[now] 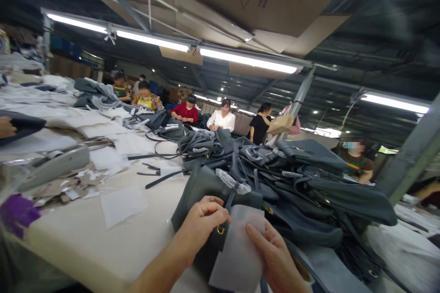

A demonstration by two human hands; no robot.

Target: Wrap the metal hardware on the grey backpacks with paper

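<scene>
A dark green leather handbag (201, 186) stands on the table in front of me, with clear plastic wrap (225, 178) around its handle parts. My left hand (202, 219) is closed in a pinch at the bag's narrow strap (229, 200), just above a gold-coloured buckle (220, 230). Between the thumb and fingers of my right hand (271, 249) is a white translucent sheet of paper (237, 247). The sheet lies against the front of the bag, partly covering it. The fingers behind the sheet are hidden.
A big heap of similar dark bags (285, 192) fills the table to the right and behind. Left are a loose white sheet (123, 206), loose straps (165, 178), cardboard scraps (80, 185) and purple material (19, 214). Several people sit or stand beyond; a metal post (409, 151) rises at right.
</scene>
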